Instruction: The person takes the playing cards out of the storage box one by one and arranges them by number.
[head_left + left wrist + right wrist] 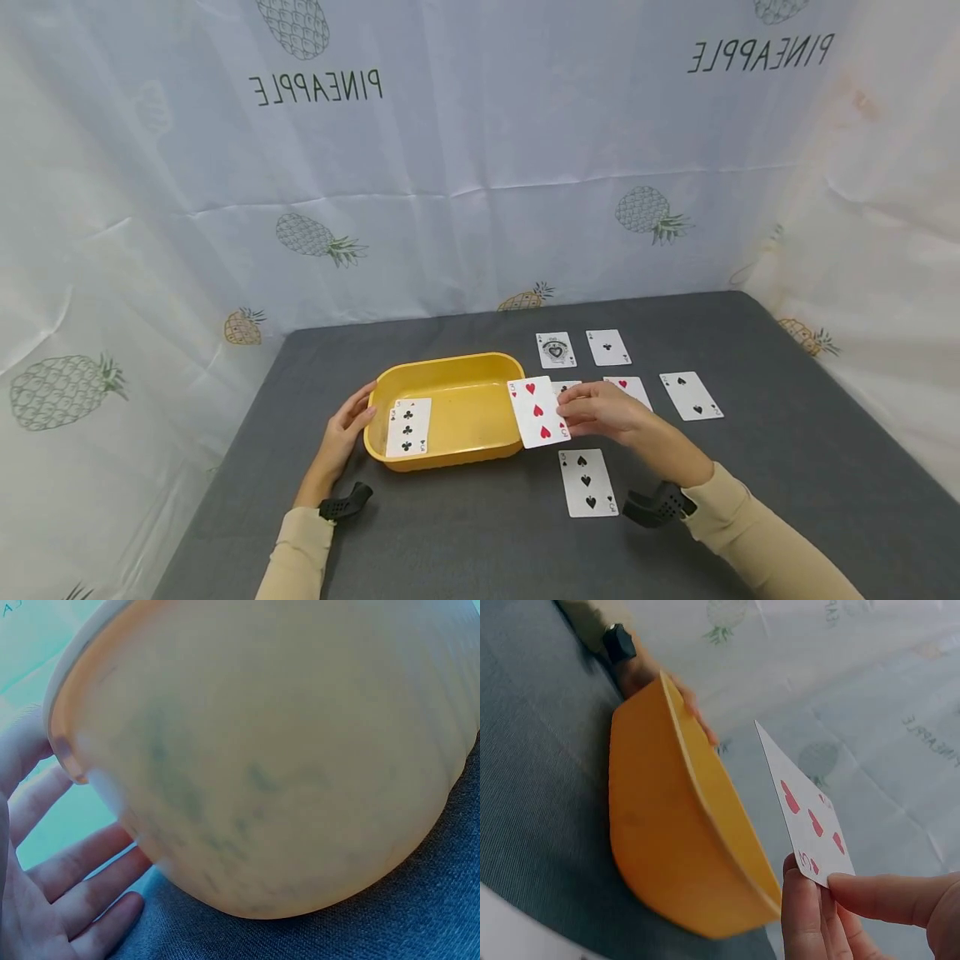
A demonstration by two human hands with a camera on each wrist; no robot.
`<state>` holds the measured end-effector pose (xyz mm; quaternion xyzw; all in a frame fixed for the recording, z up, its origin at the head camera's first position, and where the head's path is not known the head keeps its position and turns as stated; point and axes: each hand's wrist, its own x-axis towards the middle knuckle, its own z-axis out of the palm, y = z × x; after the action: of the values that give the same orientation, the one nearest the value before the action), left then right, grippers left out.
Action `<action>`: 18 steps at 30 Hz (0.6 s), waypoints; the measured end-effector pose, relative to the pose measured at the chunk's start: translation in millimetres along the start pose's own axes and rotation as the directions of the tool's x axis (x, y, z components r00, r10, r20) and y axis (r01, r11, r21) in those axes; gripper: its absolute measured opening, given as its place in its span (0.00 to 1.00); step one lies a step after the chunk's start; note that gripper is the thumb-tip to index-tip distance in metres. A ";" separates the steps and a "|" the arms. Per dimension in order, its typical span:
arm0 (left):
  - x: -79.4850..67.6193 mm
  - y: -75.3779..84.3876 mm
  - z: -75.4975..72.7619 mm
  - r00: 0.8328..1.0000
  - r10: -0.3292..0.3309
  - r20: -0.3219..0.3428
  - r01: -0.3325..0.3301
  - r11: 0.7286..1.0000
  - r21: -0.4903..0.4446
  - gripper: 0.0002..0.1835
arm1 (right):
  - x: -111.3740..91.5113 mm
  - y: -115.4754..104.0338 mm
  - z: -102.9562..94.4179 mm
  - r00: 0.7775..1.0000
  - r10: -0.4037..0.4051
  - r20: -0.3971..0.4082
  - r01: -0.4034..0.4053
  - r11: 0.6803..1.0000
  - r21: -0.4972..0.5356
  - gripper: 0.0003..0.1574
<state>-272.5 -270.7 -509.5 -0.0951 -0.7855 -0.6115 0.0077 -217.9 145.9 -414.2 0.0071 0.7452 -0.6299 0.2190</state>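
A yellow plastic tray (pixel 450 458) lies on the dark table with a three of clubs (pixel 408 427) inside at its left end. My left hand (pixel 347 427) holds the tray's left end, thumb at the rim and other fingers (pixel 97 859) along the outer wall. Between thumb and fingertips, my right hand (pixel 600 408) pinches a three of hearts (pixel 536 412) by its lower right edge, raised near the tray's right end. In the right wrist view the card (pixel 810 817) stands tilted beside the tray (pixel 667 817). A three of spades (pixel 588 483) lies face up below this hand.
Right of the tray lie an ace of spades (pixel 556 350), an ace of clubs (pixel 608 347) and a two of spades (pixel 691 396). A red heart card (pixel 632 388) and a black-suited card (pixel 564 387) are partly hidden by the right hand and its card. Pineapple-print curtains (pixel 465 233) surround the table.
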 end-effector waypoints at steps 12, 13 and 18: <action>2.3 -0.4 1.7 1.000 -0.028 0.001 0.028 1.000 0.009 0.27 | -22.6 43.0 -54.1 1.000 0.026 -0.013 -0.027 0.997 -0.076 0.14; 2.2 -0.3 1.7 1.000 -0.030 -0.001 0.030 1.000 0.007 0.27 | -24.9 47.0 -58.5 0.999 0.034 -0.013 -0.034 0.996 -0.082 0.13; 1.2 0.5 1.1 0.999 -0.037 -0.007 0.037 0.999 0.003 0.27 | -36.1 64.7 -80.1 0.999 0.050 0.017 -0.048 0.993 -0.109 0.11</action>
<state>-273.5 -269.3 -509.1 -0.0784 -0.7880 -0.6107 -0.0009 -192.1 244.3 -453.8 0.0074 0.7755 -0.5830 0.2420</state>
